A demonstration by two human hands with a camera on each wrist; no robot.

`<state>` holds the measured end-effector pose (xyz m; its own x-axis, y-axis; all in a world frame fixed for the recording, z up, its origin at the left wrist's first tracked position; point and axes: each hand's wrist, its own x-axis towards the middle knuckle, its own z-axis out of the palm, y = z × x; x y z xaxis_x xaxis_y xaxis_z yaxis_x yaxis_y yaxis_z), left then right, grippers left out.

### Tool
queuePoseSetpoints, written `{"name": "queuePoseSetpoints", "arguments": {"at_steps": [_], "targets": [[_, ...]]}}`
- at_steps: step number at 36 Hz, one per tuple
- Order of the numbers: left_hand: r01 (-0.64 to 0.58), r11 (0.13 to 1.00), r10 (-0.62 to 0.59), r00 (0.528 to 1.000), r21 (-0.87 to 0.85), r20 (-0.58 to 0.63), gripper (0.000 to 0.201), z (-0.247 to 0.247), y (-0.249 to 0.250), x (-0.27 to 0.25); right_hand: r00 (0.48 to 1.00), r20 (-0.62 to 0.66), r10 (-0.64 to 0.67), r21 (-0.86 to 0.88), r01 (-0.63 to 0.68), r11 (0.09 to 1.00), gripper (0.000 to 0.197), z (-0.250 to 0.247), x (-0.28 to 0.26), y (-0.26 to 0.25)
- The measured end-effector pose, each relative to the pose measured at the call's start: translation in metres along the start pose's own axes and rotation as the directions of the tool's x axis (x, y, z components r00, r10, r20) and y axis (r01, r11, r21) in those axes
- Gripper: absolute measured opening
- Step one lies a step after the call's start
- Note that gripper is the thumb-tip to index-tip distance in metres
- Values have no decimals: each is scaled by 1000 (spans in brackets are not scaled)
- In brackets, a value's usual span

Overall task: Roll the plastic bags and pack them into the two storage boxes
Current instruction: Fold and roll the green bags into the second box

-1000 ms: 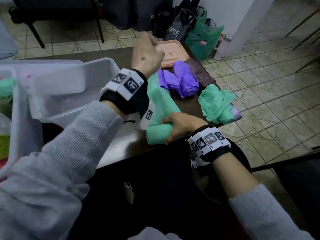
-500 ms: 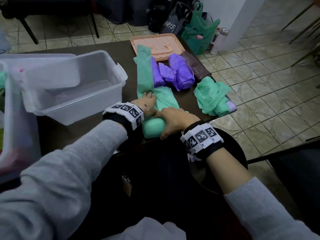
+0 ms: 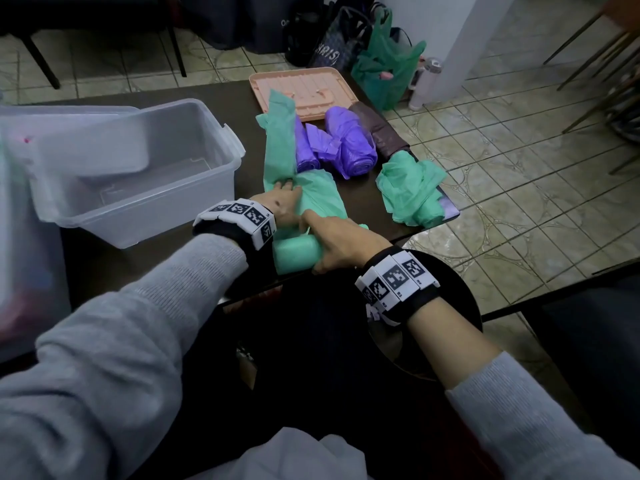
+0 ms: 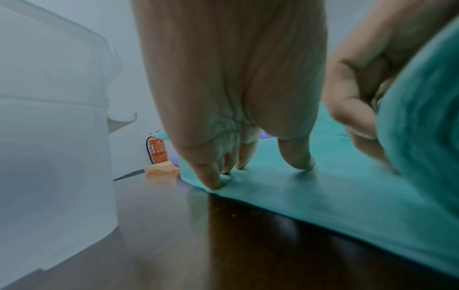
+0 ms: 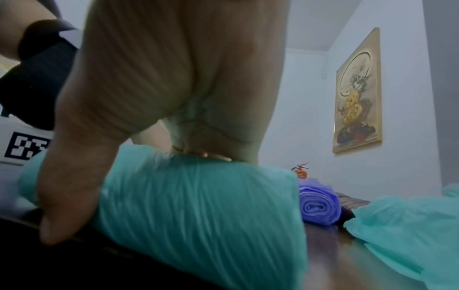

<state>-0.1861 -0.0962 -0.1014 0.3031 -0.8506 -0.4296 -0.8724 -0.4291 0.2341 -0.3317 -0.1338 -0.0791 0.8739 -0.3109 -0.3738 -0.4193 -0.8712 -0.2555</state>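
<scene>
A green plastic bag lies on the dark table [image 3: 166, 265], its near end wound into a thick roll [image 3: 296, 252] at the front edge. Its flat part [image 3: 280, 143] stretches away from me. My right hand [image 3: 341, 244] grips the roll, thumb [image 5: 67, 196] on the near side and fingers over the top. My left hand [image 3: 282, 199] presses straight fingers [image 4: 211, 176] down on the flat part just beyond the roll. An open clear storage box [image 3: 194, 188] stands left of the bag. A second clear box [image 3: 20, 244] is at the far left.
Two purple rolled bags [image 3: 349, 147] and a brown roll [image 3: 379, 133] lie right of the flat green strip. A crumpled green bag [image 3: 412, 188] sits at the table's right edge. A pink tray [image 3: 304, 90] is at the far end. Bags stand on the tiled floor beyond.
My left hand came down from above the table onto the flat green bag and now lies spread a little farther along it. The right hand stayed on the roll.
</scene>
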Motion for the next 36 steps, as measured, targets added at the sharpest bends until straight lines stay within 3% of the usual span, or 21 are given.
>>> {"name": "queuePoseSetpoints", "arguments": {"at_steps": [5, 11, 15, 20, 24, 28, 33, 36], "targets": [[-1, 999, 0, 1000, -39, -27, 67, -4, 0, -5, 999, -32, -17, 76, 19, 997, 58, -2, 0, 2], [10, 988, -22, 997, -156, -70, 62, -7, -2, -9, 997, -25, -69, 26, 69, 997, 70, -5, 9, 9], [-24, 964, -16, 989, -263, -148, 61, -13, -7, -16, 997, -59, -54, 218, 65, 974, 74, -6, 9, 17], [-83, 952, -13, 950, -293, -313, 34, -22, -7, -33, 999, -9, -31, 320, 32, 947, 56, -7, 13, 24], [-80, 939, 13, 980, -335, -198, 22, -27, -5, -53, 998, 56, -25, 293, 8, 956, 56, -11, 20, 29], [-60, 955, 24, 992, -291, -127, 29, -19, -7, -64, 993, 113, -39, 334, -1, 942, 55, -17, 26, 33], [-38, 964, 14, 995, -262, -94, 61, -7, -7, -66, 1000, 3, 15, 369, -16, 929, 34, -14, 31, 37], [-18, 969, -6, 995, -248, -95, 72, -1, -9, -63, 999, -29, 40, 272, -30, 962, 37, -12, 30, 36]]}}
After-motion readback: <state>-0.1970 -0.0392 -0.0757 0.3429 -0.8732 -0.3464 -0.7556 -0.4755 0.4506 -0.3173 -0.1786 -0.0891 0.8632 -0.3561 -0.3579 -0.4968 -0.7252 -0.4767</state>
